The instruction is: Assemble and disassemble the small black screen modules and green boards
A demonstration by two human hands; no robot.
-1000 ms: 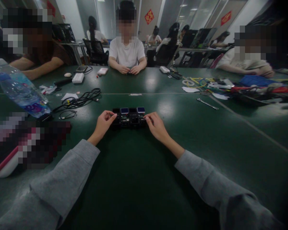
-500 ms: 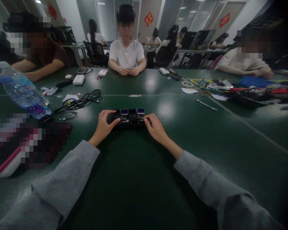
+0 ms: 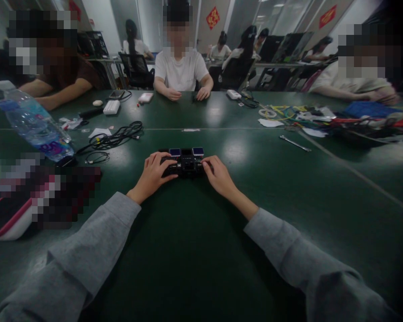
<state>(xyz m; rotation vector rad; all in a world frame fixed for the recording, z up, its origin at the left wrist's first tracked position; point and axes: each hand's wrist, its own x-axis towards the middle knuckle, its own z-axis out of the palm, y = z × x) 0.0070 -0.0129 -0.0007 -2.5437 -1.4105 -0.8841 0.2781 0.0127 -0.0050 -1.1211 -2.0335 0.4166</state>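
A black electronic device [image 3: 188, 162] with two small square screens along its far edge lies on the green table in front of me. My left hand [image 3: 153, 173] is closed around its left end, with the fingers over the top and the thumb at the near side, hiding that end. At the opposite end, my right hand [image 3: 218, 175] pinches the device's right edge between thumb and fingertips. Whether a small part sits in that pinch is too small to tell.
To the left stand a water bottle [image 3: 36, 123], a coil of black cable [image 3: 116, 137] and a blurred-out dark item with a pink edge. A wrench [image 3: 294, 143] and a heap of coloured cables [image 3: 289, 112] lie to the right. Several people sit around the room.
My left hand has moved right and further over the device, covering more of its left part. The right hand stays at its edge. The person opposite has spread their hands apart. The view tilts slightly.
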